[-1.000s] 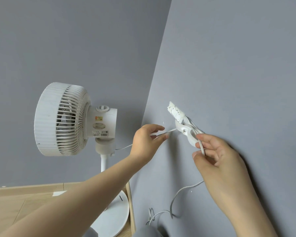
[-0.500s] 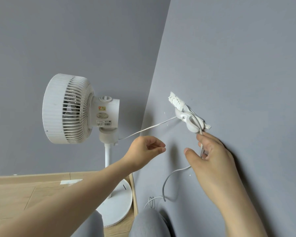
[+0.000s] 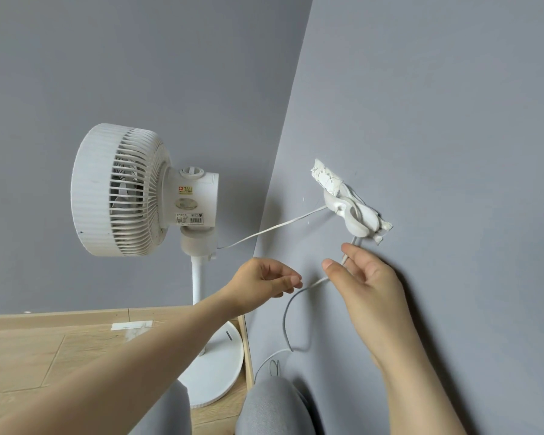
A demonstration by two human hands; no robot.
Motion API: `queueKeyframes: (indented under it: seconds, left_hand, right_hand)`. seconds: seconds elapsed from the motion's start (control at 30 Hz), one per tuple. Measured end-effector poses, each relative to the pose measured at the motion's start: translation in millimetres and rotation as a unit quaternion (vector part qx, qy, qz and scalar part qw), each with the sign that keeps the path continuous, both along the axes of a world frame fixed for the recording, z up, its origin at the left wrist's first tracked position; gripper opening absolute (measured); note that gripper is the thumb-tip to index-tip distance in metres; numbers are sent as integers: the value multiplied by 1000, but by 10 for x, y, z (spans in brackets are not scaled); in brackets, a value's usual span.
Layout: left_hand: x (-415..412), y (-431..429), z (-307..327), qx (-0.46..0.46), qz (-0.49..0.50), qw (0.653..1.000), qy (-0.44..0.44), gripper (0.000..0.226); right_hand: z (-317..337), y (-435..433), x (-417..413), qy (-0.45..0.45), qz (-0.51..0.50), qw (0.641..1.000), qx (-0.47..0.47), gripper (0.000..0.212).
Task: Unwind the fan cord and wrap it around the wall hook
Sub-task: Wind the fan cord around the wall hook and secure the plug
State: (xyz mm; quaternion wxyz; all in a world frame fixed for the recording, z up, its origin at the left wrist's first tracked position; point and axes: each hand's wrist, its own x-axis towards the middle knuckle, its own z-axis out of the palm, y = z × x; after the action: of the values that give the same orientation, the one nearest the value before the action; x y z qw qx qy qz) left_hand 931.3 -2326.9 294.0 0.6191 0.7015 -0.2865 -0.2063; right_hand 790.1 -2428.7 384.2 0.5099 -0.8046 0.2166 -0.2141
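A white pedestal fan (image 3: 120, 189) stands in the corner on its round base (image 3: 214, 368). Its white cord (image 3: 277, 227) runs taut from the fan's neck to a white wall hook (image 3: 349, 215) on the right wall and is looped around it. Below the hook the cord hangs past my right hand (image 3: 368, 284), whose fingers are nearly straight, with the cord running loosely between thumb and fingers. It then sags in a loop toward the floor. My left hand (image 3: 264, 281) hovers below the taut stretch, fingers loosely curled, holding nothing.
Grey walls meet in a corner just behind the fan. A wooden floor with a strip of tape (image 3: 132, 325) lies at lower left. My knees in grey trousers (image 3: 274, 406) are at the bottom. The remaining cord (image 3: 274, 362) trails on the floor by the wall.
My left hand let go of the cord and dropped below it. My right hand slid down away from the hook and its fingers spread. The cord below now hangs in a slacker loop.
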Motion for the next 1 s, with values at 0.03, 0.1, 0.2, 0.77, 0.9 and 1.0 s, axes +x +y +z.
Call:
queueKeyframes:
  seconds: [0.03,0.1,0.2,0.77,0.9,1.0]
  left_hand:
    - [31,26,-32,7,5,1000,2,16]
    - [70,75,-101,23,7,1000,0,17]
    - [104,130,-206,26,7,999,17,19]
    - [149,264,-252,-3,102,993,-60,24]
    - [158,375,-287,-85,136,987,22,21]
    - [144,427,-269,-114,132,983,57,19]
  right_hand:
    - [-21,1,47,-4,6,1000,10,57]
    - [-34,7,134,-12,16,999,35,56]
    - [-31,17,213,-40,31,992,112,50]
    - [-103,17,336,-200,75,900,381,30]
    - [-155,78,325,-78,74,966,234,30]
    - [-130,133,322,35,106,992,52,23]
